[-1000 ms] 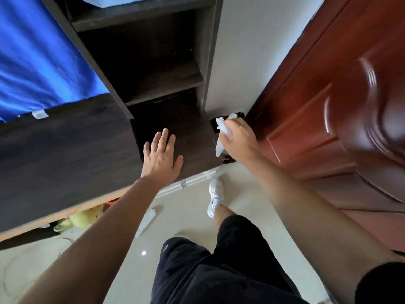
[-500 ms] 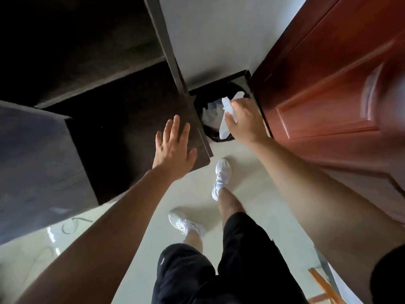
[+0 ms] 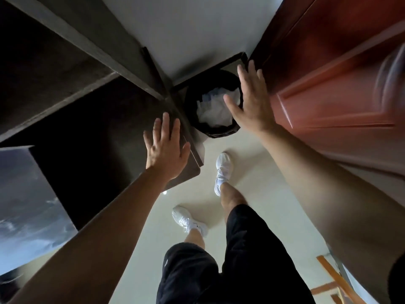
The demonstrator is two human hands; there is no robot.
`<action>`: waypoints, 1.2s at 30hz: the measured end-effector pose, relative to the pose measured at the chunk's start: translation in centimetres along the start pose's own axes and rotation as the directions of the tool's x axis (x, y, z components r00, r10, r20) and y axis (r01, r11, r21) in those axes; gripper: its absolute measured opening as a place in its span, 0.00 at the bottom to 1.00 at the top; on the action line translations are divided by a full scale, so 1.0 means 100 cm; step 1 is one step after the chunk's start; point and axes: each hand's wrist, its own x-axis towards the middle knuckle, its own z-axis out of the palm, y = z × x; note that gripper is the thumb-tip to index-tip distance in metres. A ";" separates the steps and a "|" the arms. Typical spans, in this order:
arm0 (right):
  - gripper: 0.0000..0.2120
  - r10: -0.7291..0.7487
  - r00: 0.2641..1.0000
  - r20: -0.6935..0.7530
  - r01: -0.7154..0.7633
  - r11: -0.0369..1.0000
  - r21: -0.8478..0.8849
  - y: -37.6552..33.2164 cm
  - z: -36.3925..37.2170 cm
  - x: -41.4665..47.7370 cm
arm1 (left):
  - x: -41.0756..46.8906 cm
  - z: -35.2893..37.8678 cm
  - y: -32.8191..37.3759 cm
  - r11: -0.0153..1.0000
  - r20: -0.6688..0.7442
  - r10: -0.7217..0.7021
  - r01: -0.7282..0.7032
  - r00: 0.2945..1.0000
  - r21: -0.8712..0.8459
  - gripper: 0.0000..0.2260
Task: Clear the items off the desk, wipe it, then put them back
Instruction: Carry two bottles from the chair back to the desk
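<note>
Looks well past the wiping: crumpled white tissue (image 3: pixel 213 110) down inside the round black waste bin (image 3: pixel 219 134), and nothing gripped in either hand. Left hand (image 3: pixel 166 148) flat on the near corner of the dark wooden bench (image 3: pixel 98 132), fingers straight and spread, apparently bracing. Right hand (image 3: pixel 249 102) above the bin's mouth, wide, fingers straight, holding nothing. No items seen on the stretch of bench in view, so probably cleared as well as wiped. By that reading, leaves only fetching the items and setting them back. Cannot tell where those items wait; none in view.

Tight corner here. Bin on the pale glossy floor (image 3: pixel 258 176), hemmed between the bench's side edge, the white wall (image 3: pixel 186 29) and the reddish-brown panelled door (image 3: pixel 328 95). Door just beside the right hand, so little room on that side for swinging the arm. Bench corner overhanging the floor near the forward white shoe (image 3: pixel 222 170). More open floor back toward the feet, good for stepping away. Dark shelf upright (image 3: pixel 98 47) above the bench, limiting reach at the far end.
</note>
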 end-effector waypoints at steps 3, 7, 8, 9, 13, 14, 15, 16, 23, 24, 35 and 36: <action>0.36 0.005 0.986 -0.168 -0.010 1.000 -0.029 -0.019 -0.049 -0.007 | -0.001 -0.055 0.019 0.997 -0.190 0.063 -0.071 0.980 -0.033 0.31; 0.36 -0.036 0.934 -0.356 -0.025 0.986 -0.165 -0.058 -0.116 -0.032 | -0.023 -0.132 0.039 0.971 -0.420 0.237 -0.230 0.876 0.068 0.31; 0.36 -0.050 0.917 -0.396 -0.033 0.979 -0.199 -0.069 -0.133 -0.043 | -0.032 -0.150 0.041 0.960 -0.458 0.279 -0.259 0.844 0.108 0.31; 0.35 -0.068 0.899 -0.432 -0.038 0.971 -0.234 -0.081 -0.149 -0.056 | -0.043 -0.167 0.042 0.948 -0.493 0.316 -0.283 0.811 0.142 0.32; 0.34 -0.122 0.822 -0.556 -0.093 0.935 -0.343 -0.129 -0.200 -0.134 | -0.105 -0.223 0.038 0.919 -0.622 0.391 -0.330 0.679 0.217 0.33; 0.34 -0.118 0.802 -0.585 -0.122 0.927 -0.354 -0.138 -0.208 -0.159 | -0.122 -0.232 0.038 0.913 -0.651 0.400 -0.340 0.645 0.223 0.33; 0.34 -0.105 0.782 -0.614 -0.157 0.920 -0.358 -0.147 -0.215 -0.184 | -0.140 -0.240 0.038 0.905 -0.678 0.413 -0.357 0.608 0.231 0.33; 0.35 -0.092 0.761 -0.642 -0.195 0.912 -0.361 -0.155 -0.220 -0.210 | -0.156 -0.245 0.040 0.893 -0.699 0.432 -0.381 0.571 0.241 0.33; 0.40 0.041 0.613 -0.789 -0.493 0.801 -0.341 -0.163 -0.245 -0.409 | -0.258 -0.244 0.108 0.692 -0.670 0.653 -0.637 0.353 0.339 0.33; 0.40 0.066 0.591 -0.804 -0.536 0.777 -0.331 -0.160 -0.250 -0.439 | -0.274 -0.237 0.123 0.651 -0.661 0.680 -0.678 0.319 0.342 0.33; 0.40 0.278 0.206 -0.938 -0.853 0.520 -0.033 -0.112 -0.251 -0.780 | -0.492 -0.127 0.298 0.173 -0.488 0.870 -0.884 -0.069 0.433 0.34; 0.40 0.294 0.175 -0.940 -0.867 0.498 -0.006 -0.106 -0.245 -0.811 | -0.515 -0.110 0.313 0.137 -0.469 0.879 -0.895 -0.088 0.424 0.34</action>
